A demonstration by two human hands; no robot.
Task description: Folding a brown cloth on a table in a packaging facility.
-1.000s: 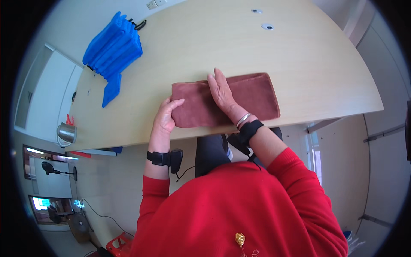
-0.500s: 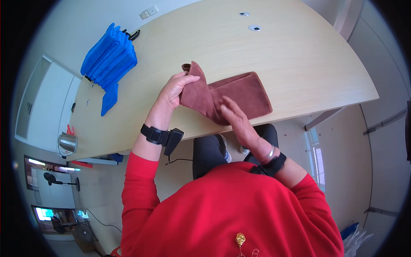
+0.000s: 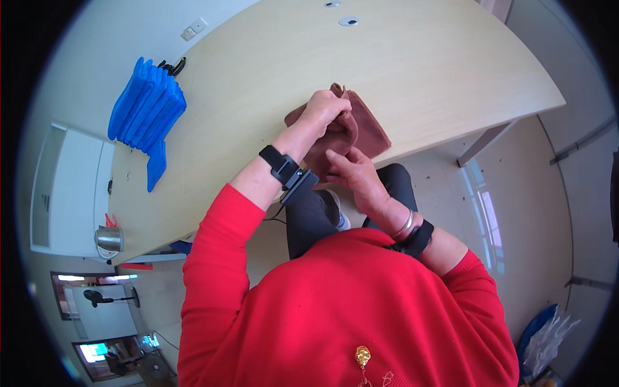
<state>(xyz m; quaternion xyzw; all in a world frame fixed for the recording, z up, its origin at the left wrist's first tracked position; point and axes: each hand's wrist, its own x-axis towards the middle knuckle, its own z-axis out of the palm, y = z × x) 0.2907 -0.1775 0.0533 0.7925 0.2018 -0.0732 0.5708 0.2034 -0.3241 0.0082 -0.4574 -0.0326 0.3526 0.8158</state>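
Head view: pale wooden table [image 3: 419,71], grey floor [image 3: 516,193]; both hands' fingers grasping brown towel [image 3: 367,126].

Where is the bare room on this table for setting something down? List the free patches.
Widest free patch: beyond the brown towel, up to the two round grommets. Another lies between the towel and the blue folded cloth. Crowded: the near edge, where left hand and right hand grip the towel.

Brown towel [image 3: 361,126], soft and thick, folded into a bunched bundle near the front edge of the table, at about one o'clock from picture centre. Upper layer lifted and creased; lower end draped toward six o'clock, over the edge.
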